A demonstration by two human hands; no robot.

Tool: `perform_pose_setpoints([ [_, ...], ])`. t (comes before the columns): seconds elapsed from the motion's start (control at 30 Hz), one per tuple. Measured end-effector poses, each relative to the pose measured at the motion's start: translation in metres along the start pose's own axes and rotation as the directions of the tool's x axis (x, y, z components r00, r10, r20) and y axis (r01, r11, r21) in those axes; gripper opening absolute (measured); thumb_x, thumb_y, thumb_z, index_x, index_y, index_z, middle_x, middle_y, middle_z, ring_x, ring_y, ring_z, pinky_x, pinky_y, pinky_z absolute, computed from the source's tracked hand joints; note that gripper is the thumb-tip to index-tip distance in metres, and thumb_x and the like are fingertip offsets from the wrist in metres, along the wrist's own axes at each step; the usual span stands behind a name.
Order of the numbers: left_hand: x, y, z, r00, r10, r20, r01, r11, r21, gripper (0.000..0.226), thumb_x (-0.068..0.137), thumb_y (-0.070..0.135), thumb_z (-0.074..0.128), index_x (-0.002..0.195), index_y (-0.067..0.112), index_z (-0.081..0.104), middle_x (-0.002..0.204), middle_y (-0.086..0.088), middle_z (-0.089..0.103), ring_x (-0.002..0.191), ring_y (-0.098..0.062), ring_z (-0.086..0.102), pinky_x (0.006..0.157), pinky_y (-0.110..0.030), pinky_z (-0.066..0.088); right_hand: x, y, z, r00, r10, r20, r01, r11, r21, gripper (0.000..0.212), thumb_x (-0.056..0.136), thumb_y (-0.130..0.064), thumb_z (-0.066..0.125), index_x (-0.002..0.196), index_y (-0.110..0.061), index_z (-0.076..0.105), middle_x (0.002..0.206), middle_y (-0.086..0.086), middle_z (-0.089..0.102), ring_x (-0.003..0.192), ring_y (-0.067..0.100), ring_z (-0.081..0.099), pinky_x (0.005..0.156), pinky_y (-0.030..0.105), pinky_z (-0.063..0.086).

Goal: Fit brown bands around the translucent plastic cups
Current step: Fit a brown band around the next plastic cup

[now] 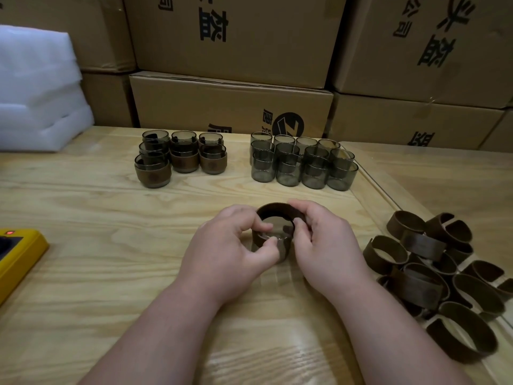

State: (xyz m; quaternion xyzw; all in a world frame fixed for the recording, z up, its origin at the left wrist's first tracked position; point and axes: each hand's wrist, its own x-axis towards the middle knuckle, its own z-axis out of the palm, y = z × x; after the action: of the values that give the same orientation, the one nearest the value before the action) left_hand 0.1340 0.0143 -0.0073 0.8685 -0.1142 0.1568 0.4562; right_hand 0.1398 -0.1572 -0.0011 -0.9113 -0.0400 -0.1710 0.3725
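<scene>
Both hands met at mid-tabletop [83,273]: the left hand [230,251] and right hand [324,245] each pinched the brown band [273,211] ringing a translucent cup [277,232] (it stood on the wood). Bare cups [302,165] waited behind, loose bands [433,273] lay at right.

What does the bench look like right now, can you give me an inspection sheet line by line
Surface: wooden table.
Job's things: cup in hand with brown band partly on; banded cups back left; bare cups back centre; loose bands in a heap at right.
Clutter: yellow device at left edge, red light on.
Grippers: left hand and right hand both grip the band.
Cables: nothing seen.
Surroundings: cardboard boxes, white foam.
</scene>
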Motion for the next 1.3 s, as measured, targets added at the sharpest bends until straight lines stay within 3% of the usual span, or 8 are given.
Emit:
perform_pose_setpoints([
  [0.27,0.001,-0.004,0.002,0.999,-0.034,0.038,0.035,0.999,-0.031,0.023,0.072,0.052,0.066,0.092,0.041,0.072,0.105,0.023,0.069,0.102,0.002,0.065,0.088,-0.036,0.057,0.0,0.004,-0.001,0.999,0.039,0.002,-0.039,0.999,-0.004,0.039,0.102,-0.019,0.055,0.139,-0.033,0.06,0.118,-0.016,0.071,0.105,-0.001,0.066,0.084,0.004,0.044],
  [0.4,0.002,-0.003,0.001,0.995,-0.059,0.082,0.059,0.998,-0.001,0.056,0.07,0.061,0.058,0.125,0.061,0.052,0.111,0.035,0.064,0.101,0.009,0.064,0.087,-0.027,0.057,-0.001,0.006,0.002,0.997,0.073,0.013,-0.073,0.997,-0.005,0.038,0.102,-0.019,0.055,0.137,-0.032,0.061,0.118,-0.015,0.072,0.103,0.0,0.065,0.081,0.004,0.043],
  [0.5,0.003,-0.002,0.003,0.994,-0.06,0.086,0.059,0.998,0.009,0.068,0.073,0.058,0.059,0.14,0.055,0.048,0.12,0.03,0.063,0.107,0.007,0.062,0.094,-0.026,0.054,-0.002,0.007,0.004,0.997,0.082,-0.008,-0.082,0.997,-0.013,0.04,0.101,-0.02,0.054,0.139,-0.031,0.06,0.12,-0.014,0.072,0.108,0.003,0.067,0.079,0.002,0.039],
  [0.83,0.001,-0.008,0.003,0.993,-0.035,0.111,0.039,0.999,-0.031,0.092,0.061,0.081,0.062,0.146,0.049,0.048,0.133,0.022,0.06,0.121,0.003,0.058,0.104,-0.031,0.051,-0.005,0.007,0.005,0.995,0.095,-0.003,-0.095,0.995,-0.04,0.043,0.099,-0.027,0.058,0.141,-0.036,0.058,0.125,-0.015,0.071,0.102,-0.006,0.063,0.067,-0.004,0.034],
  [0.97,0.003,-0.012,0.002,0.984,-0.064,0.167,0.085,0.99,-0.117,0.106,0.049,0.078,0.079,0.146,0.051,0.046,0.131,0.026,0.06,0.121,0.01,0.056,0.103,-0.017,0.047,-0.005,0.009,0.004,0.988,0.153,0.02,-0.153,0.987,0.037,0.05,0.093,-0.039,0.07,0.141,-0.04,0.055,0.102,-0.023,0.072,0.082,-0.016,0.061,0.06,-0.001,0.041],
  [1.07,0.003,-0.013,0.003,0.975,-0.023,0.221,0.055,0.989,-0.14,0.101,0.054,0.058,0.093,0.144,0.048,0.049,0.122,0.029,0.064,0.113,0.018,0.057,0.09,-0.001,0.043,-0.003,0.008,0.003,0.986,0.167,-0.005,-0.167,0.986,0.026,0.057,0.086,-0.049,0.074,0.14,-0.041,0.055,0.083,-0.029,0.065,0.079,-0.015,0.063,0.064,0.004,0.045],
  [1.2,0.003,-0.014,0.004,0.981,-0.032,0.191,0.059,0.989,-0.137,0.1,0.057,0.045,0.098,0.144,0.047,0.048,0.121,0.026,0.064,0.11,0.018,0.058,0.089,0.0,0.043,-0.003,0.005,0.004,0.981,0.167,-0.101,-0.179,0.977,-0.116,0.043,0.08,-0.065,0.07,0.115,-0.042,0.062,0.073,-0.022,0.066,0.073,-0.003,0.063,0.067,0.027,0.056],
  [1.3,0.003,-0.013,0.004,0.981,-0.043,0.187,0.07,0.988,-0.137,0.101,0.055,0.045,0.098,0.144,0.045,0.049,0.12,0.027,0.064,0.11,0.018,0.058,0.089,0.0,0.043,-0.003,0.005,0.006,0.978,0.153,-0.145,-0.175,0.973,-0.15,0.034,0.08,-0.069,0.067,0.086,-0.036,0.061,0.063,-0.016,0.061,0.062,0.001,0.058,0.057,0.029,0.052],
])
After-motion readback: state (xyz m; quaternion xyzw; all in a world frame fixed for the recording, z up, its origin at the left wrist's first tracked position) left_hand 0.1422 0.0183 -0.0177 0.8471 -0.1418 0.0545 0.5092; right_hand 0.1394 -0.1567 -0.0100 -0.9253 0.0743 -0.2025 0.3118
